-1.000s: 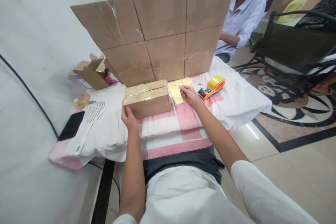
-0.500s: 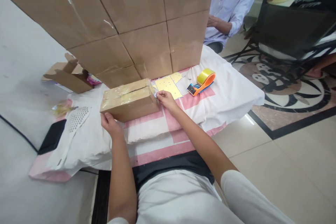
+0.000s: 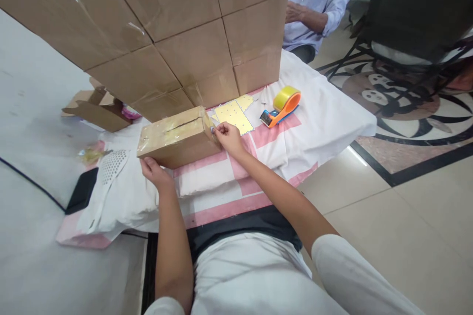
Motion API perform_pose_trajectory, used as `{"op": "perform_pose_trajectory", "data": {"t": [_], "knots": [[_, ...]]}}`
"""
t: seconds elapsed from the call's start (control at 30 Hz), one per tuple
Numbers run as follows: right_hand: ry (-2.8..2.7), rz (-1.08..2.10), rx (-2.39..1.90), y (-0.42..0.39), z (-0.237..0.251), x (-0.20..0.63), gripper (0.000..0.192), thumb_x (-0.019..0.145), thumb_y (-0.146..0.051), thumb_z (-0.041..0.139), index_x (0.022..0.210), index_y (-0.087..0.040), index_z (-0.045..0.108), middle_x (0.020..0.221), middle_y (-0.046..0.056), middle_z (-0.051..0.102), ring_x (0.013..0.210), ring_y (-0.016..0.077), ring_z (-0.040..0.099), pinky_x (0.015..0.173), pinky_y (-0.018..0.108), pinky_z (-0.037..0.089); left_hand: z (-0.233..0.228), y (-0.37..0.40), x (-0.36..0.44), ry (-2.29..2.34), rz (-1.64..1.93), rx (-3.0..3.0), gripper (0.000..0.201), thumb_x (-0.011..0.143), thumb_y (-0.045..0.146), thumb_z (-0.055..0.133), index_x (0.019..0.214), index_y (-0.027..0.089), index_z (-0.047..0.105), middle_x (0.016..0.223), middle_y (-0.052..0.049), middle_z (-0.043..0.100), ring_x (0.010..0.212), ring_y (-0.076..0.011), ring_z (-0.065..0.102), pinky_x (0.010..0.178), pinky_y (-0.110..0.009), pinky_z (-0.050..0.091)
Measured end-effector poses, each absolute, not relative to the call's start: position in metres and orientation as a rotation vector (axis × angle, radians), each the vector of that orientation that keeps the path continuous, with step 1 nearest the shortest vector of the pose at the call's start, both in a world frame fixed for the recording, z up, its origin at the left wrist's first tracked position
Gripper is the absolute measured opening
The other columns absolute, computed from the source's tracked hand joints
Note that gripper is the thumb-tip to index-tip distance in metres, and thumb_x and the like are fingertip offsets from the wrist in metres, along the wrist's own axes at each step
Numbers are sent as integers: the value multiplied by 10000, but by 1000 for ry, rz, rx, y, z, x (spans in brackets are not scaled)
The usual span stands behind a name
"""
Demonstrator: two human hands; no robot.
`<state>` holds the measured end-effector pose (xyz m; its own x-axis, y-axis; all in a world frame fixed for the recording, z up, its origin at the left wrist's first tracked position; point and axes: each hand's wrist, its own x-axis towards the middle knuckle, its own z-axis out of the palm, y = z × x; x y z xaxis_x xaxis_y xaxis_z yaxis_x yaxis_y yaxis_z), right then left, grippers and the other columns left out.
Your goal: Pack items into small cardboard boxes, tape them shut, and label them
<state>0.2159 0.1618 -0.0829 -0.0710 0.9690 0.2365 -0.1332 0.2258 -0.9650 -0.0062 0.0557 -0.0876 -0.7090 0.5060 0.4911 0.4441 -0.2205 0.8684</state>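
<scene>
- A white and pink cloth (image 3: 325,123) covers the table before a cardboard wall (image 3: 166,24).
- Left hand (image 3: 155,173) grips the taped box's (image 3: 173,138) near corner.
- Right hand (image 3: 228,138) pinches a small sticker (image 3: 213,130) against the box's right end.

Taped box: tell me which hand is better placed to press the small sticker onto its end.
Right. The right hand already pinches the small sticker at the right end of the taped box. The left hand braces the near left corner.
</scene>
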Motion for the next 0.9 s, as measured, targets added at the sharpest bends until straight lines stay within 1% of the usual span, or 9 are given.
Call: {"op": "perform_pose_trajectory", "data": {"t": [0.13, 0.33, 0.43, 0.53, 0.63, 0.77, 0.83, 0.9], "knots": [[-1265, 1136, -937, 156, -83, 215, 225, 842, -381, 668, 698, -222, 599, 616, -40, 529, 631, 135, 487, 645, 265, 415, -85, 54, -1, 1990, 2185, 1188, 486, 1005, 518, 463, 1207, 115, 644, 1188, -113, 682, 1202, -230, 603, 1147, -373, 422], [-1434, 961, -972, 150, -85, 218, 197, 899, -385, 622, 779, -238, 673, 672, -13, 589, 681, 163, 533, 721, 290, 449, -86, 55, -2, 1989, 2192, 1187, 488, 1005, 517, 463, 1213, 120, 655, 1156, -101, 694, 1154, -222, 626, 1102, -360, 457], [-1463, 940, -948, 149, -87, 219, 198, 913, -372, 602, 809, -245, 714, 697, 1, 633, 681, 177, 565, 732, 309, 450, -88, 56, -4, 1990, 2189, 1193, 513, 1005, 532, 462, 1235, 116, 653, 1167, -109, 693, 1167, -229, 625, 1110, -367, 451], [-1418, 978, -909, 151, -89, 217, 199, 908, -371, 606, 852, -250, 754, 729, 9, 682, 682, 184, 598, 712, 314, 463, -90, 56, -7, 1996, 2184, 1215, 519, 1009, 540, 452, 1249, 126, 654, 1184, -111, 692, 1168, -233, 627, 1114, -382, 448], [-1319, 1075, -863, 153, -91, 213, 197, 884, -351, 627, 919, -240, 787, 802, 19, 735, 700, 176, 627, 709, 309, 492, -91, 57, -8, 2001, 2186, 1217, 508, 1011, 528, 451, 1247, 129, 660, 1170, -104, 699, 1160, -230, 630, 1103, -367, 460], [-1203, 1219, -843, 157, -92, 210, 209, 849, -334, 662, 938, -214, 807, 802, 23, 746, 679, 156, 620, 660, 285, 495, -91, 57, -8, 1990, 2200, 1216, 492, 1007, 528, 457, 1173, 119, 675, 1087, -90, 700, 1128, -228, 635, 1090, -351, 471], [-1180, 1242, -834, 159, -92, 210, 230, 839, -337, 670, 957, -201, 813, 815, 25, 752, 677, 147, 615, 644, 272, 488, -91, 57, -7, 1996, 2198, 1217, 488, 1006, 535, 457, 1132, 118, 678, 1058, -85, 693, 1127, -228, 629, 1092, -348, 467], [-1179, 1247, -830, 160, -92, 211, 271, 836, -344, 670, 1007, -191, 815, 849, 30, 761, 668, 135, 605, 634, 261, 483, -91, 57, -7, 2011, 2186, 1224, 489, 1006, 536, 451, 1135, 119, 672, 1064, -85, 690, 1134, -226, 623, 1098, -349, 460]]}}
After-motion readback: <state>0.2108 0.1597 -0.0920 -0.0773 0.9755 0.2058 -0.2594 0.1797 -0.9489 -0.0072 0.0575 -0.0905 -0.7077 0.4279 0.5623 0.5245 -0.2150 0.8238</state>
